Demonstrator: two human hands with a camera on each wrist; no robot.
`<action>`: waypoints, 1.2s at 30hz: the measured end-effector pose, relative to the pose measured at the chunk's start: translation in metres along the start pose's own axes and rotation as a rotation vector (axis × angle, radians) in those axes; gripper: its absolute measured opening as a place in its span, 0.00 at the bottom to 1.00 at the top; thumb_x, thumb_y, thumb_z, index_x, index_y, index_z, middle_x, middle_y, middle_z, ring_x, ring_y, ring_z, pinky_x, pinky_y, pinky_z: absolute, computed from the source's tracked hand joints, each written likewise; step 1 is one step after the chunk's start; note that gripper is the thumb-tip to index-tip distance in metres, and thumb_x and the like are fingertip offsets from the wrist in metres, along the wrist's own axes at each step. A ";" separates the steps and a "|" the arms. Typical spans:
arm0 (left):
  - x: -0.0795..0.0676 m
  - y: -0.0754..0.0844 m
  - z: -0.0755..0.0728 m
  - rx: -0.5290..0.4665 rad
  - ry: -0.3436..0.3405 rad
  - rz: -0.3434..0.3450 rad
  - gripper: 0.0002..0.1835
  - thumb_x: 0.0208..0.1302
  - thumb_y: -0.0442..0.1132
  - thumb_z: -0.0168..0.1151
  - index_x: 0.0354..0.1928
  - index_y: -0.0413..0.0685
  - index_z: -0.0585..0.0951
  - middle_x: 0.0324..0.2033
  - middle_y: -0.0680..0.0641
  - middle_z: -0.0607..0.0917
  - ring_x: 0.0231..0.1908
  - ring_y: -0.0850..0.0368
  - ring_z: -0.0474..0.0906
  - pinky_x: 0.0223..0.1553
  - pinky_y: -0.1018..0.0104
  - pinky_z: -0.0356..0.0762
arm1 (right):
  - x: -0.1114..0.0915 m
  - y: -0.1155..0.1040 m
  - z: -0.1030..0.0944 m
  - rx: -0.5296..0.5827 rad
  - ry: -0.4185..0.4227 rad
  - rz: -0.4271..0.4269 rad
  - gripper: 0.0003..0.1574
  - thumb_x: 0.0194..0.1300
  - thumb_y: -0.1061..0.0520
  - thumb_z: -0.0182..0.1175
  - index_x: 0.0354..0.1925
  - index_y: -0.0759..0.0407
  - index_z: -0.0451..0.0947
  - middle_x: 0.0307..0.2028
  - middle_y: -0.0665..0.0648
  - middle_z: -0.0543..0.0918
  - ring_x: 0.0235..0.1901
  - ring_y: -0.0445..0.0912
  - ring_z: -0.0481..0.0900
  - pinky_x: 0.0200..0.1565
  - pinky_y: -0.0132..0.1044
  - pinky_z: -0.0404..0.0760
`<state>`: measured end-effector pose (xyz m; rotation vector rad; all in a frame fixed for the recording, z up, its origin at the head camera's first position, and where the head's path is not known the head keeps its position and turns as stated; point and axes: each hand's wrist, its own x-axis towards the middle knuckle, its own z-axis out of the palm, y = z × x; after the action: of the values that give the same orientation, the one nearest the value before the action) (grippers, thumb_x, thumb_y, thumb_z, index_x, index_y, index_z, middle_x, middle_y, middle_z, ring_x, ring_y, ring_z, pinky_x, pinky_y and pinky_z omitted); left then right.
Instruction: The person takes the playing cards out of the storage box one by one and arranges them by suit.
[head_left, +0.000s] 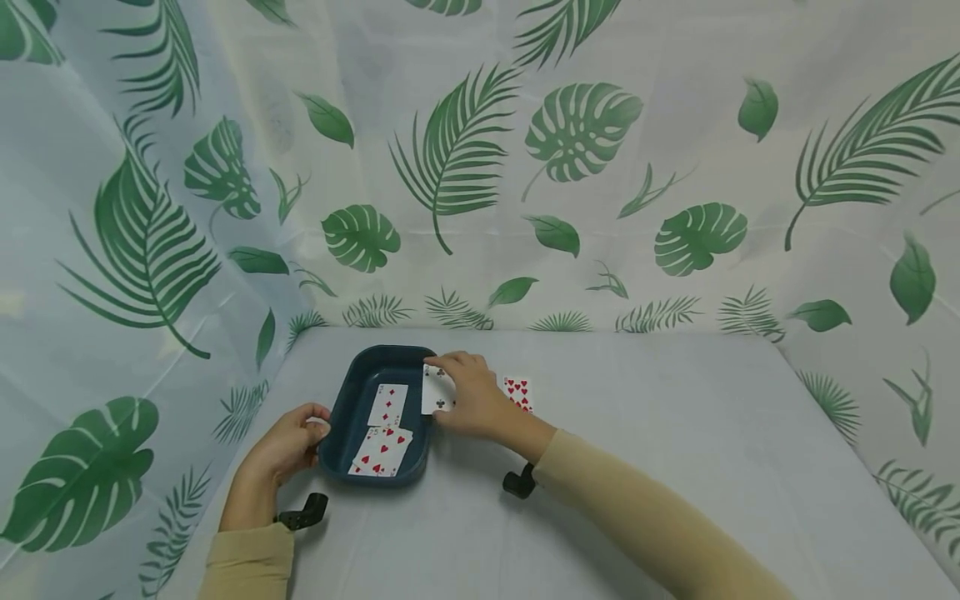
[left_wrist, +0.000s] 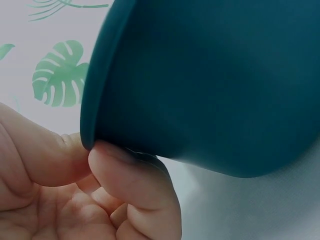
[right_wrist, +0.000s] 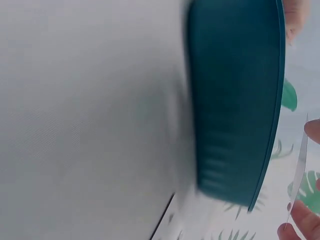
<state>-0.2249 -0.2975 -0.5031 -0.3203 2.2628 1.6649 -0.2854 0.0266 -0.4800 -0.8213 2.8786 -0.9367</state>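
A dark blue-green tray [head_left: 416, 482] with raised walls stands on the left part of the table. My left hand [head_left: 291, 442] pinches its left rim between thumb and finger; the left wrist view shows the grip on the rim [left_wrist: 89, 115] close up. Over the tray's right edge, my right hand [head_left: 474, 396] holds a playing card [head_left: 437, 390] with black clubs by its edges. That card [right_wrist: 301, 165] appears edge-on in the right wrist view, above the rim. Inside the tray lie a diamond card [head_left: 387, 403] and overlapping heart cards [head_left: 381, 452].
Another heart card [head_left: 517, 393] lies on the white table [head_left: 675, 433] to the right of the tray, partly covered by my right hand and wrist. Leaf-printed cloth [head_left: 465, 275] hangs behind the table and along both sides.
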 end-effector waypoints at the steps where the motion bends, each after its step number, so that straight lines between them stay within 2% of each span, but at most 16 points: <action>1: 0.000 0.000 0.000 0.000 0.000 -0.001 0.13 0.82 0.29 0.47 0.64 0.35 0.67 0.33 0.47 0.78 0.30 0.52 0.73 0.32 0.59 0.75 | -0.004 0.004 -0.003 0.000 0.004 0.001 0.53 0.59 0.50 0.77 0.78 0.42 0.68 0.73 0.57 0.74 0.73 0.58 0.67 0.65 0.62 0.73; 7: 0.002 -0.002 0.000 0.007 -0.002 0.008 0.14 0.82 0.30 0.48 0.64 0.34 0.67 0.32 0.47 0.78 0.29 0.53 0.73 0.32 0.60 0.75 | -0.024 0.028 -0.017 0.011 0.027 0.019 0.51 0.58 0.54 0.78 0.77 0.46 0.71 0.72 0.59 0.74 0.74 0.61 0.67 0.66 0.65 0.72; 21: 0.002 -0.001 0.003 0.022 0.027 -0.016 0.15 0.82 0.29 0.47 0.64 0.35 0.67 0.33 0.47 0.78 0.30 0.53 0.73 0.33 0.60 0.75 | -0.059 0.082 -0.033 -0.047 0.030 0.114 0.52 0.56 0.54 0.79 0.76 0.46 0.72 0.72 0.59 0.74 0.73 0.62 0.68 0.69 0.65 0.71; 28: 0.002 -0.003 0.002 0.011 0.019 -0.006 0.15 0.82 0.30 0.47 0.65 0.35 0.66 0.33 0.47 0.77 0.30 0.53 0.73 0.32 0.60 0.75 | -0.069 0.102 -0.043 -0.097 0.014 0.160 0.51 0.56 0.55 0.78 0.76 0.49 0.71 0.72 0.62 0.75 0.72 0.65 0.70 0.67 0.70 0.72; 36: 0.002 -0.002 0.001 -0.001 0.008 0.009 0.14 0.82 0.30 0.47 0.64 0.35 0.66 0.32 0.47 0.78 0.30 0.53 0.73 0.32 0.60 0.75 | -0.072 0.129 -0.049 -0.113 -0.005 0.224 0.51 0.56 0.58 0.76 0.77 0.51 0.71 0.73 0.64 0.73 0.71 0.66 0.71 0.65 0.70 0.73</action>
<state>-0.2257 -0.2970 -0.5062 -0.3180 2.2724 1.6717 -0.2930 0.1762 -0.5210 -0.4902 2.9610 -0.7545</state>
